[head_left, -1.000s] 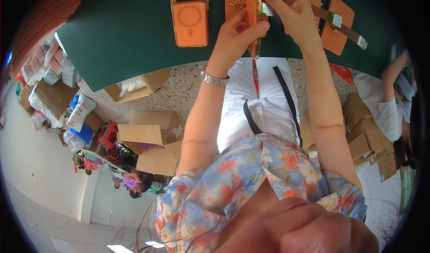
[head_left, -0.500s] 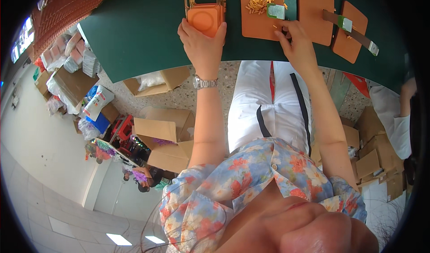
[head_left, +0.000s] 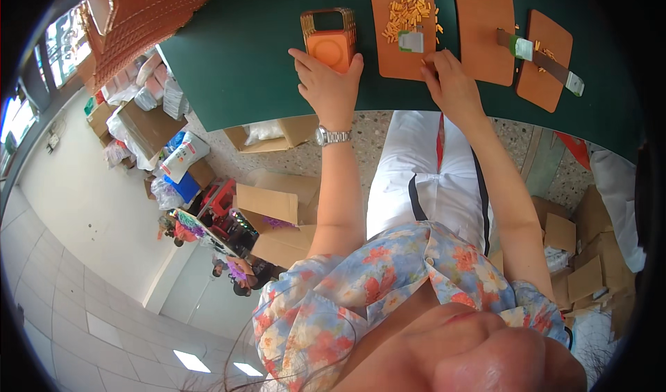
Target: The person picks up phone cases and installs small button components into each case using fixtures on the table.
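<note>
A stack of phone cases, orange with a round ring mark and gold-rimmed openings, lies on the green table. At its near end rests my left hand, thumb and fingers spread to either side, not closed round it. My right hand is at the near right edge of a brown board. Its thumb and forefinger pinch at a small gold-coloured piece, partly hidden by the fingertips. Many similar gold pieces are heaped on that board, beside a green-and-silver tab.
Two more brown boards lie to the right, crossed by a dark strip with green-and-silver ends. Brown stitched goods are piled at the far left. Open cardboard boxes stand on the floor.
The view has shifted, so the table sits lower in the picture. My left fingers have spread away from the phone cases. My right fingertips have come to the small gold piece on the board.
</note>
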Available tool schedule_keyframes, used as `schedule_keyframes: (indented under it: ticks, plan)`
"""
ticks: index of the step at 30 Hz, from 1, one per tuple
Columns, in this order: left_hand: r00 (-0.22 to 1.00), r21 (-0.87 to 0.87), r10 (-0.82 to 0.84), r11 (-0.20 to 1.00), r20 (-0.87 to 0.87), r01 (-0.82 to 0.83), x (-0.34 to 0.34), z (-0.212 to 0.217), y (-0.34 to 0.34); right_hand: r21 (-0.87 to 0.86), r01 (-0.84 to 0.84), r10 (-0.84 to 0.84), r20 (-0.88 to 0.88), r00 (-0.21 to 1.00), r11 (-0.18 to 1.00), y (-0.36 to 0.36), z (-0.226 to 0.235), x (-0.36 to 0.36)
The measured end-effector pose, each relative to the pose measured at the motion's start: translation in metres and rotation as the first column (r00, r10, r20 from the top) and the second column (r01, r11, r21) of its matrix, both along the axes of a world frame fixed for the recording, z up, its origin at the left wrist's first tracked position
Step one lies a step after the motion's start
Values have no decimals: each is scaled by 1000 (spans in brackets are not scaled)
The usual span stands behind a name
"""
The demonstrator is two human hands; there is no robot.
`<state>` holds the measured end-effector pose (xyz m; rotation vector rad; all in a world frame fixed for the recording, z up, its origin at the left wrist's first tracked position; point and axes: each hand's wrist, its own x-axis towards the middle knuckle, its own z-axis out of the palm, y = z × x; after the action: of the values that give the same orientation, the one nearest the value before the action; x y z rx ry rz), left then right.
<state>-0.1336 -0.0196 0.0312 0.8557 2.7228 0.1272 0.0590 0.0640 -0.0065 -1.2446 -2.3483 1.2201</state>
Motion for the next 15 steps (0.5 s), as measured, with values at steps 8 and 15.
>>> schedule_keyframes:
  ticks: [8,15]
  plan:
    - [905,681,-355,605,-235,414,-27,110,100,78,-51,46,64,997,996,-10,-18,-10]
    - [656,305,-529,603,-538,737,-58,194,240,210,-212,178,171,969,954,-14,-25,-13]
